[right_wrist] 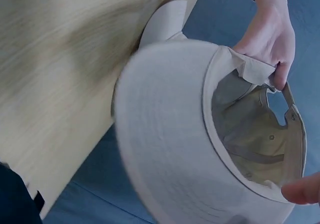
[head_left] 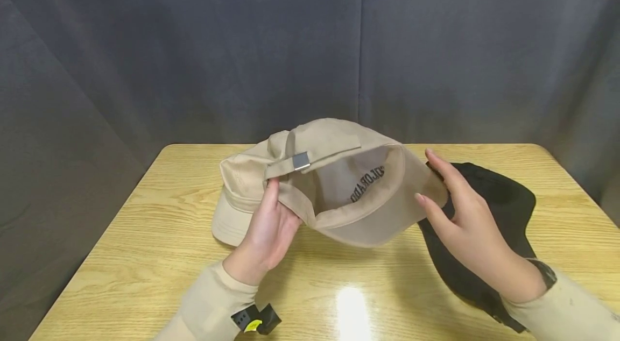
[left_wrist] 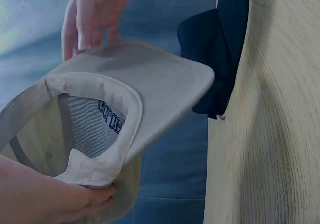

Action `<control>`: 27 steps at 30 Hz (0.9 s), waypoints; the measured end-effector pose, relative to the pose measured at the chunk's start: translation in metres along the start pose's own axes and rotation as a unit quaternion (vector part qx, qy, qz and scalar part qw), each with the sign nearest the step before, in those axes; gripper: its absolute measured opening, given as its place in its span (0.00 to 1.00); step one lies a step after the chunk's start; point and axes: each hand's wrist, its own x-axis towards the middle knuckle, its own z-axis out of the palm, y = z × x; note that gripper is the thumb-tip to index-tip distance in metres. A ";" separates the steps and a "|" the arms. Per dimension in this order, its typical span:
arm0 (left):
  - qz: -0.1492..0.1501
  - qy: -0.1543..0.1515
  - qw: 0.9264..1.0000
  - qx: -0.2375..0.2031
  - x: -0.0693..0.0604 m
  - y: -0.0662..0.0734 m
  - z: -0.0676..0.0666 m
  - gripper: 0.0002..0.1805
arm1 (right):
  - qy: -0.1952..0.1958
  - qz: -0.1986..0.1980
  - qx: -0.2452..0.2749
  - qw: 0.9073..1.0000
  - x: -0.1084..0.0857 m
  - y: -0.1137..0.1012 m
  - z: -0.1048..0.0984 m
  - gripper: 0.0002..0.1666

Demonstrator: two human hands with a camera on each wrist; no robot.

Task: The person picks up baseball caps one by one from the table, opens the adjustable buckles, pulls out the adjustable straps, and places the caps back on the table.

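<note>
Left hand (head_left: 271,231) pinches a beige cap (head_left: 356,179) at its back opening, the thumb laid against the strap (head_left: 280,169) beside a metal buckle (head_left: 301,161). Right hand (head_left: 467,222) is spread, thumb and forefinger well apart at the edge of the brim (head_left: 387,225); whether the fingertips touch it, I cannot tell. Between the two hands the cap is held up above the desk (head_left: 145,271), tilted, its hollow facing the wearer of the head camera and its brim pointing to the right. Dark lettering (head_left: 368,184) shows inside the crown.

Just beyond the left hand, a second beige cap (head_left: 239,182) sits on the desk, partly hidden by the held one. Under the right hand and forearm lies a black hat (head_left: 506,201), also partly covered. Both sleeves are pale beige; by the left cuff is a small black device (head_left: 244,315) with a yellow sticker. Behind the wood-grained desk hangs a dark grey curtain (head_left: 290,50).
</note>
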 end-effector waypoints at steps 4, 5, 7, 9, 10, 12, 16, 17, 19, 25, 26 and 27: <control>0.005 0.000 1.000 0.025 -0.001 -0.002 0.003 0.34 | 0.005 -0.044 -0.031 0.999 0.004 -0.001 0.000 0.32; 0.007 -0.001 0.999 0.032 -0.002 -0.002 0.004 0.34 | 0.005 -0.054 -0.039 0.998 0.006 -0.001 0.001 0.33; 0.007 -0.006 0.999 0.043 -0.002 -0.003 0.005 0.34 | 0.006 -0.068 -0.058 0.996 0.007 -0.001 0.002 0.40; 0.004 -0.009 0.999 0.052 -0.003 -0.003 0.007 0.35 | 0.006 -0.073 -0.072 0.995 0.008 -0.002 0.003 0.42; 0.003 -0.011 0.998 0.055 -0.003 -0.003 0.007 0.35 | 0.006 -0.075 -0.080 0.994 0.009 -0.002 0.004 0.41; -0.001 -0.015 0.998 0.062 -0.004 -0.004 0.008 0.35 | 0.008 -0.078 -0.090 0.993 0.009 -0.003 0.005 0.41; -0.002 -0.029 0.997 0.074 -0.005 -0.005 0.009 0.35 | 0.016 -0.096 -0.104 0.990 0.011 -0.006 0.007 0.37; 0.000 -0.032 0.997 0.076 -0.006 -0.005 0.009 0.35 | 0.019 -0.102 -0.108 0.989 0.012 -0.006 0.007 0.36; 0.001 -0.037 0.996 0.080 -0.006 -0.005 0.010 0.34 | 0.028 -0.113 -0.119 0.986 0.015 -0.007 0.008 0.35; -0.012 -0.048 0.994 0.093 -0.010 -0.007 0.016 0.34 | 0.066 -0.136 -0.165 0.975 0.019 -0.009 0.012 0.32; -0.013 -0.051 0.994 0.095 -0.010 -0.007 0.017 0.34 | 0.073 -0.139 -0.168 0.973 0.019 -0.009 0.013 0.32; -0.013 -0.056 0.994 0.096 -0.010 -0.008 0.017 0.34 | 0.081 -0.141 -0.169 0.972 0.019 -0.010 0.014 0.32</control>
